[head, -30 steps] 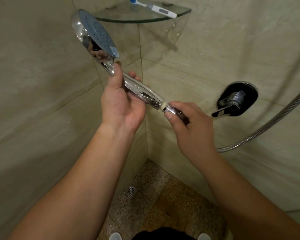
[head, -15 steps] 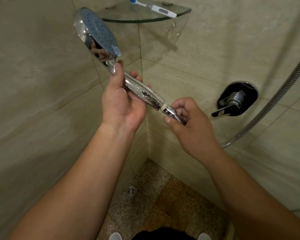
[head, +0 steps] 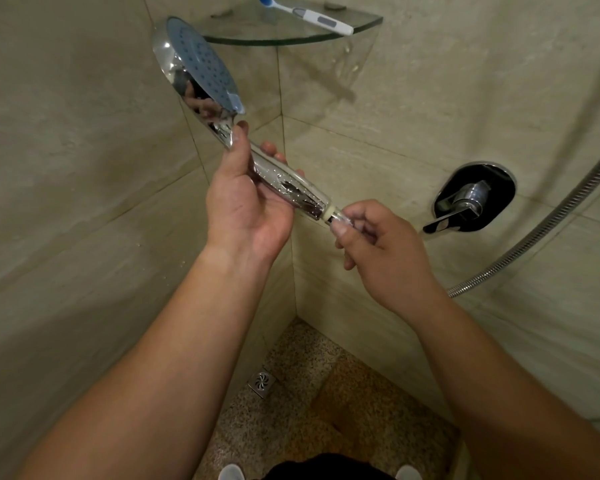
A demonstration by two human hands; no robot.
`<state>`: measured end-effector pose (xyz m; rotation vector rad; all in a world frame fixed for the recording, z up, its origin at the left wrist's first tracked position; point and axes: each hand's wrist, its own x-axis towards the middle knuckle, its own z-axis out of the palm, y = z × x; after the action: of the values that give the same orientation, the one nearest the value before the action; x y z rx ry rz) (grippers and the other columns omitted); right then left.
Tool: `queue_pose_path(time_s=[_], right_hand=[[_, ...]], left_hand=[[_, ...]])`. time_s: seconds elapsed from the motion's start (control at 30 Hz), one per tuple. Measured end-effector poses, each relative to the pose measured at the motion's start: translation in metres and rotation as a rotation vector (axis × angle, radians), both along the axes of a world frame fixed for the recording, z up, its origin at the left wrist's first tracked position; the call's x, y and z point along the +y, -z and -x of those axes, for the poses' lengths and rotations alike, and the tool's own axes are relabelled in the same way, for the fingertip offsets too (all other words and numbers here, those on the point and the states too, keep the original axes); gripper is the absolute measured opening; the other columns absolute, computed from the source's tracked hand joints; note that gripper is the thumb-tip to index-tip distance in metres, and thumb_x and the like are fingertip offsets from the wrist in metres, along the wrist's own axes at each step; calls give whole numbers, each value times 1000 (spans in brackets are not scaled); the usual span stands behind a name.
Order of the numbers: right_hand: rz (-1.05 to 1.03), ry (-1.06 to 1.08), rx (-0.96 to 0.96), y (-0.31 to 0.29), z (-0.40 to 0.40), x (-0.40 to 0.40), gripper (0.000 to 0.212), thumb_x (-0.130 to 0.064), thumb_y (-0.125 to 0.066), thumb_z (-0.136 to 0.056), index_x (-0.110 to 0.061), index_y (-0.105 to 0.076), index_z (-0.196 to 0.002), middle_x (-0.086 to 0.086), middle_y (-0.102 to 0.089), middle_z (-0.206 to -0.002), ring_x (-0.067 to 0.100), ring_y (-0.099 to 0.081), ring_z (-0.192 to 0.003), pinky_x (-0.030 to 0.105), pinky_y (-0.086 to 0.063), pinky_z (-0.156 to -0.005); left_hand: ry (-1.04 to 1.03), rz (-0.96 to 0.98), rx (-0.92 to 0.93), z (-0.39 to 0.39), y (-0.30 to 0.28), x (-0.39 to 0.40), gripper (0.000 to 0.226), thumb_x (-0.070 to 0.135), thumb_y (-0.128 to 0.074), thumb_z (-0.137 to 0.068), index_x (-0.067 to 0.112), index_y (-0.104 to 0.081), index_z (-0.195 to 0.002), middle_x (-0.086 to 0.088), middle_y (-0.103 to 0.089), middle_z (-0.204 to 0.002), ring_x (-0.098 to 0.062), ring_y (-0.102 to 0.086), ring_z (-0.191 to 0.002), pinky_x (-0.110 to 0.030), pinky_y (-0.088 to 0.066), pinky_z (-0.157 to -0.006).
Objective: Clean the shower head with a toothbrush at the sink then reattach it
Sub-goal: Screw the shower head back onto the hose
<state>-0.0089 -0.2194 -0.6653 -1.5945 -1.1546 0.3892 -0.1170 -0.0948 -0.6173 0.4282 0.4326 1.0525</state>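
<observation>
A chrome shower head (head: 201,67) with a blue-grey spray face points up and left. My left hand (head: 248,206) grips its wet handle, thumb along the top. My right hand (head: 378,247) pinches the hose nut (head: 340,218) at the handle's lower end, against the cream threaded collar. The metal hose (head: 551,226) curves away from behind my right hand toward the upper right. A white and blue toothbrush (head: 312,13) lies on the glass corner shelf (head: 291,38) above.
I stand in a tiled shower corner. A chrome mixer lever on a black plate (head: 471,199) is on the right wall. A floor drain (head: 261,384) sits in the speckled floor below. My shoes show at the bottom edge.
My right hand has turned on the hose nut, its fingers shifting round it. The hose swung upward on the right. The shower head stays almost still in my left hand.
</observation>
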Motion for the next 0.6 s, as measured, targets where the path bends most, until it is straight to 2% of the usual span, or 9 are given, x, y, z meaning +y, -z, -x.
queue_pose_path(time_s=[0.1, 0.17, 0.23, 0.27, 0.33, 0.47, 0.57, 0.6], right_hand=[[20, 17, -20, -1, -1, 1, 13, -38, -53, -96, -36, -63, -88, -7, -68, -73, 8, -62, -59, 23, -48, -57], [6, -3, 10, 0, -1, 1, 7, -43, -60, -90, -39, -60, -95, -6, -66, -76, 11, -63, -64, 29, -51, -61], [1, 3, 0, 2, 1, 0, 20, -40, -70, -84, -36, -57, -97, -9, -62, -77, 12, -61, -68, 36, -54, -64], [1, 21, -19, 3, 1, 0, 19, -37, -71, -84, -34, -56, -95, -13, -60, -76, 9, -59, -67, 38, -54, -64], [4, 52, -77, 2, 3, 0, 9, -36, -65, -90, -31, -58, -91, -15, -59, -71, 8, -59, -63, 39, -54, -63], [65, 69, -207, -1, 4, 0, 31, -46, -45, -98, -21, -59, -88, -3, -61, -64, 15, -60, -59, 40, -51, -60], [11, 79, -153, 0, 4, -2, 10, -35, -61, -93, -27, -57, -90, -14, -61, -73, 5, -61, -68, 32, -52, -64], [-17, 94, -138, 0, 6, -2, 12, -29, -68, -89, -29, -56, -91, -19, -60, -77, 2, -60, -73, 25, -51, -66]], left_hand=[[-11, -3, 7, 1, -2, 1, 12, 37, -59, -100, 26, -65, -101, 3, -57, -78, -12, -54, -76, -48, -37, -115], [-14, -9, 6, 1, -2, 2, 12, 37, -59, -99, 27, -65, -102, 2, -57, -78, -11, -55, -76, -48, -37, -115], [-18, -6, 7, 1, -2, 1, 12, 37, -59, -100, 27, -65, -102, 2, -57, -78, -11, -54, -76, -48, -37, -115], [-17, -6, 7, 0, -2, 1, 12, 37, -59, -100, 27, -65, -102, 2, -57, -78, -11, -54, -75, -48, -37, -115], [-14, -6, 4, 1, -2, 0, 12, 37, -59, -101, 27, -66, -102, 2, -57, -78, -11, -54, -75, -48, -37, -115], [-16, -9, 10, 1, -4, -1, 12, 37, -58, -101, 27, -65, -101, 3, -57, -77, -11, -54, -73, -47, -39, -113], [-16, -6, 9, 0, -3, -2, 12, 36, -57, -101, 26, -64, -101, 2, -56, -76, -11, -53, -72, -47, -36, -116], [-15, -5, 4, 0, -2, -3, 12, 36, -57, -101, 26, -64, -101, 2, -56, -76, -11, -53, -72, -47, -36, -116]])
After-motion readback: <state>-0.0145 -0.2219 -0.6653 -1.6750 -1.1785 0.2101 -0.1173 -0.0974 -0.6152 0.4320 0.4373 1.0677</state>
